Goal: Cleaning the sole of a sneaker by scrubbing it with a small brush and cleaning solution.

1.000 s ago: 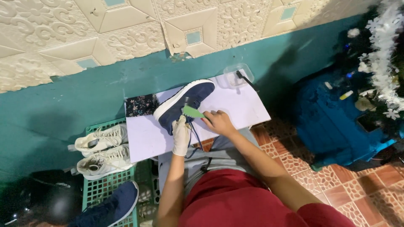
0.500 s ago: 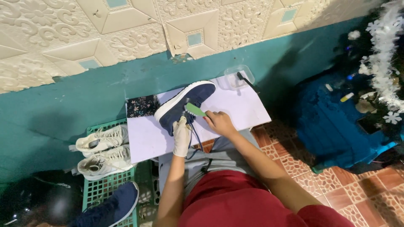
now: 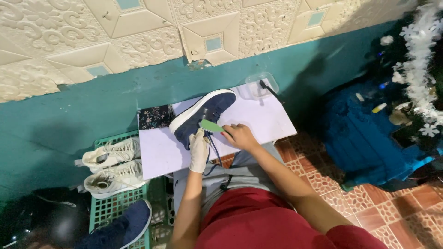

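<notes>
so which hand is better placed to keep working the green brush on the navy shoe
Right. The bare right hand already holds the green brush against the navy shoe, while the gloved left hand steadies its near end.

Teal wall (image 3: 92,115), terracotta tiled floor (image 3: 341,184)

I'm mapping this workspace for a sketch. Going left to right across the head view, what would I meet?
Pair of white sneakers on a green plastic crate → dark floral cloth patch → navy sneaker with white sole → clear plastic container → blue fabric bag → white tinsel garland.
</notes>
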